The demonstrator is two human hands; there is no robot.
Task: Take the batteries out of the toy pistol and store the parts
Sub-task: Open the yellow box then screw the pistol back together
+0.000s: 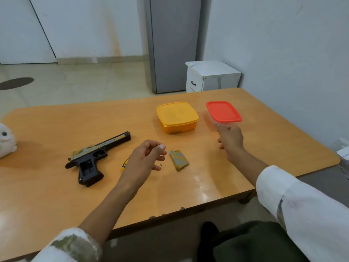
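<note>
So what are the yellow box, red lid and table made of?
Yellow box: probably plastic, opaque, smooth, moulded rounded corners. Red lid: likely plastic too, matte, moulded raised rim. Table: wood or wood-look laminate, glossy; light reflects off it.

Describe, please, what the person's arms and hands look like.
The left hand and right hand are bare, with no gloves, rings or watch showing. The left sleeve is white with olive-yellow stains near its cuff; the right sleeve is white with faint grey smudges.
</note>
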